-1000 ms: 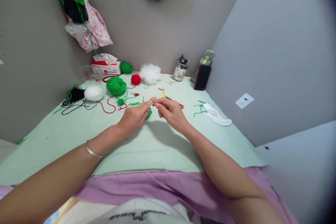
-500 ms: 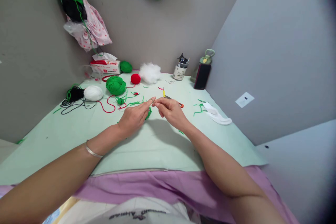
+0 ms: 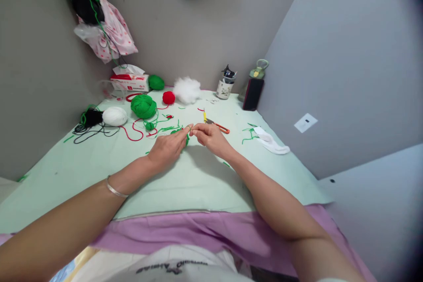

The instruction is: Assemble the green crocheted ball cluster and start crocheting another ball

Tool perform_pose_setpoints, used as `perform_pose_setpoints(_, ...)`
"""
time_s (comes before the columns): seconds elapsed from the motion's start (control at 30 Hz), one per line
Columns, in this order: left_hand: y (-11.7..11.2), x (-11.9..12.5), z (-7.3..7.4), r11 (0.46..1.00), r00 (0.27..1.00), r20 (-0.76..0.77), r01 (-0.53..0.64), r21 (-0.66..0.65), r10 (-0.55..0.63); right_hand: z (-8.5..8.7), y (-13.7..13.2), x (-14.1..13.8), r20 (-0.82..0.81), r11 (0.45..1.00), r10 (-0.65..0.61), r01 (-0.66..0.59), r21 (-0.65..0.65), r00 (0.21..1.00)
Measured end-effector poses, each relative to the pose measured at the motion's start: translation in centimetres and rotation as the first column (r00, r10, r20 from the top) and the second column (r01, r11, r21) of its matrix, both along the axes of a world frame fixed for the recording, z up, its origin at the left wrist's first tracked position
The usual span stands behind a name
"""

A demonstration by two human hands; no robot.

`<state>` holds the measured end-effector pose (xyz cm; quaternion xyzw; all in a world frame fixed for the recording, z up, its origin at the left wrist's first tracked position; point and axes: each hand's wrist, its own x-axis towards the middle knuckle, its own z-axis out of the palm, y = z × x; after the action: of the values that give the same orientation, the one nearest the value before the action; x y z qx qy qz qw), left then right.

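Observation:
My left hand (image 3: pixel 167 149) is closed around a small green yarn piece (image 3: pixel 187 140), mostly hidden behind the fingers. A bit of it shows below the fingertips, above the table. My right hand (image 3: pixel 212 139) is closed in a pinch, its fingertips meeting those of the left. Between them runs a thin green yarn strand (image 3: pixel 190 127); whether a needle or hook is there too, I cannot make out. Just beyond my right hand lie orange-handled scissors (image 3: pixel 222 128) and a small yellow tool (image 3: pixel 205 116).
Green yarn balls (image 3: pixel 143 106), a red ball (image 3: pixel 168 98), a white ball (image 3: pixel 114 116) and black yarn (image 3: pixel 91 117) lie on the left. White stuffing (image 3: pixel 187 90), a tissue box (image 3: pixel 130 82), a jar (image 3: pixel 225 88) and a phone (image 3: pixel 253 94) stand behind. White cloth (image 3: pixel 271 142) lies right.
The view has shifted slightly, so everything sits a little further left and up. My right hand has moved a bit, showing more of the scissors. Both hands keep their fingertips together.

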<state>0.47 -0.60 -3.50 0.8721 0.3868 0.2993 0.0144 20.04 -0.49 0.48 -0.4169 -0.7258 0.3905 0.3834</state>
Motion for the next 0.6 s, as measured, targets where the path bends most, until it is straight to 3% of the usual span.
perform_pose_setpoints(0.37, -0.17, 0.43, 0.79, 0.982, 1.0, 0.005, -0.03, 0.186, 0.029, -0.57, 0.63, 0.19, -0.162, 0.987, 0.031, -0.056, -0.15, 0.986)
perform_pose_setpoints(0.6, 0.0, 0.36, 0.71, 0.991, 1.0, -0.02, 0.026, 0.129, -0.024, -0.93, 0.76, 0.38, -0.27, 0.965, 0.055, -0.12, -0.231, 0.961)
